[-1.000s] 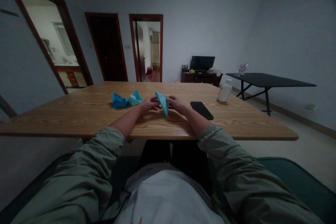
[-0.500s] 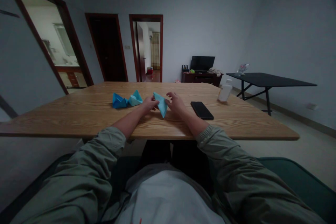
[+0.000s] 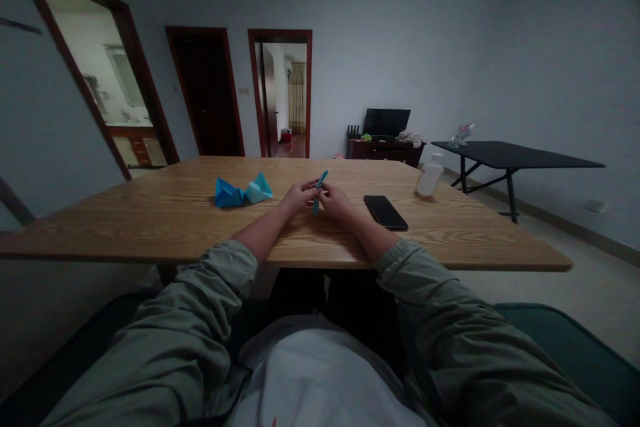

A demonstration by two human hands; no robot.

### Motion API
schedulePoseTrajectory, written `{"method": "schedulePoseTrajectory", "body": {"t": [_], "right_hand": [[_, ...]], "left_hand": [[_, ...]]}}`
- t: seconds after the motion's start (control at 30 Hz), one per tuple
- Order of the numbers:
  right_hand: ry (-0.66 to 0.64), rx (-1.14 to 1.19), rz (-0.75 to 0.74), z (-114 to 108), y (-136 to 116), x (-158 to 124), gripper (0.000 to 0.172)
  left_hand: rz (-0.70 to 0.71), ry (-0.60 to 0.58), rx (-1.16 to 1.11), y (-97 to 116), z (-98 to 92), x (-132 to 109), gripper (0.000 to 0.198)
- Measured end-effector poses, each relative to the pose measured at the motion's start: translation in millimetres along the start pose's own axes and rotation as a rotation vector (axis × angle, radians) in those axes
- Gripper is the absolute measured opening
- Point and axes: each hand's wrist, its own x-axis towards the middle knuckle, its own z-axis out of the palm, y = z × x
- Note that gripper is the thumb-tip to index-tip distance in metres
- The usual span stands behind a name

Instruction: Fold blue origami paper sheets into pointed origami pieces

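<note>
A folded blue paper piece (image 3: 318, 188) stands edge-on above the wooden table (image 3: 150, 220), so it looks like a thin strip. My left hand (image 3: 298, 197) pinches it from the left and my right hand (image 3: 334, 201) pinches it from the right, fingers closed on the paper. Two finished folded paper shapes lie to the left: a darker blue one (image 3: 227, 193) and a lighter teal one (image 3: 259, 189), touching each other.
A black phone (image 3: 385, 211) lies flat just right of my right hand. A small white bottle (image 3: 429, 175) stands farther right near the table's back edge. A black side table (image 3: 515, 155) and a TV stand (image 3: 384, 145) are behind.
The blue paper has turned from showing its broad face to edge-on, and both hands have drawn closer together around it.
</note>
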Motion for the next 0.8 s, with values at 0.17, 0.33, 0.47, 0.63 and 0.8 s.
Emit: {"method": "schedulePoseTrajectory", "body": {"t": [0.17, 0.33, 0.47, 0.63, 0.8], "right_hand": [[-0.068, 0.082, -0.001, 4.8, -0.3, -0.9, 0.048], [-0.057, 0.238, 0.074, 5.6, 3.2, 0.2, 0.061], [-0.072, 0.309, 0.046, 4.0, 7.6, 0.2, 0.068], [-0.069, 0.314, 0.078, 4.9, 9.3, -0.1, 0.063], [-0.031, 0.291, 0.053, 6.8, 10.3, 0.6, 0.064]], "left_hand": [[0.001, -0.031, -0.003, -10.0, -10.2, -4.5, 0.076], [0.01, -0.08, 0.015, -2.9, -14.6, -7.0, 0.075], [-0.008, -0.053, 0.071, -4.8, -20.7, -3.2, 0.081], [-0.036, -0.024, 0.172, -8.6, -23.6, -1.0, 0.073], [0.031, -0.035, 0.201, -6.5, -18.3, -4.5, 0.064]]}}
